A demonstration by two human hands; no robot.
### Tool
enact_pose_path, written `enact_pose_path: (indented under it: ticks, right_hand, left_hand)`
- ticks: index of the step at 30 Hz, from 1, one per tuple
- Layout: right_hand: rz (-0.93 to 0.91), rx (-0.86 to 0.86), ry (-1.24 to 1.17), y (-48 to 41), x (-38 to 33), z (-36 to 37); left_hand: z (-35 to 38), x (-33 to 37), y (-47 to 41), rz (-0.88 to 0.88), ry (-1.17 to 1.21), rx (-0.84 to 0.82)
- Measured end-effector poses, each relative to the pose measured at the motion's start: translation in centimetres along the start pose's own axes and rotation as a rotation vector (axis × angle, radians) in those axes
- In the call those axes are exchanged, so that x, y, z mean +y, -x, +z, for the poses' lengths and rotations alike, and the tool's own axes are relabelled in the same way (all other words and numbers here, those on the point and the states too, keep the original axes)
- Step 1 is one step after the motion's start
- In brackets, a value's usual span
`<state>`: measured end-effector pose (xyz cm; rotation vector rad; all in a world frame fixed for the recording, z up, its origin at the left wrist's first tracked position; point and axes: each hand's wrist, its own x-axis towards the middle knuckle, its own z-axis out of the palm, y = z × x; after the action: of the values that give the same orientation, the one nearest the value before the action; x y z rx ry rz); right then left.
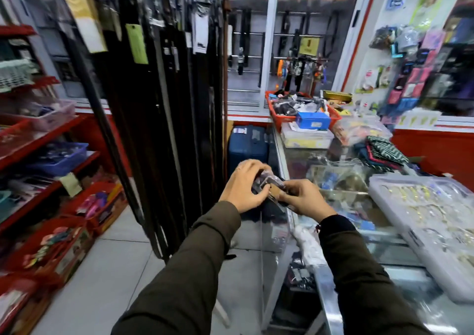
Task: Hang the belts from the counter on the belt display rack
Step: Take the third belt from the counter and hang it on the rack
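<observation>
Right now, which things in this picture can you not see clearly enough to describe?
- Head view: the belt held between the left hand and right hand; the fingers and its plastic wrap hide most of it.
- The hooks of the belt display rack are cut off by the top edge.
- The tags on the hanging belts are too blurred to read.
- The contents of the glass counter are lost in reflections.

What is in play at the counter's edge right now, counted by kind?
Hands: 2, left hand and right hand
Plastic-wrapped belt, gripped by both: 1
Total: 3
</observation>
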<state>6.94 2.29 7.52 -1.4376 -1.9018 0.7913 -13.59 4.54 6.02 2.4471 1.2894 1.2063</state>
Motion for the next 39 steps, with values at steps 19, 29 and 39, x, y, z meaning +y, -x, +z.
enact_pose_path:
  ticks: [19, 29, 39]
  right_hand:
    - [-0.256, 0.014, -0.264, -2.0, -11.1, 3.9]
    - [-0.378, -0.062, -0.618, -6.8, -17.0, 0.6]
    - [-0.456, 0.106, -0.844, -10.3, -23.4, -2.7]
  left_hand:
    - [-10.0, 2.2, 0.2, -0.557, 0.548, 0.591]
    - [-17.6, 4.2, -4.2, -0.322, 0.715, 0.728]
    - [-21.0, 5.0, -8.5, -0.357, 0.790, 0.584]
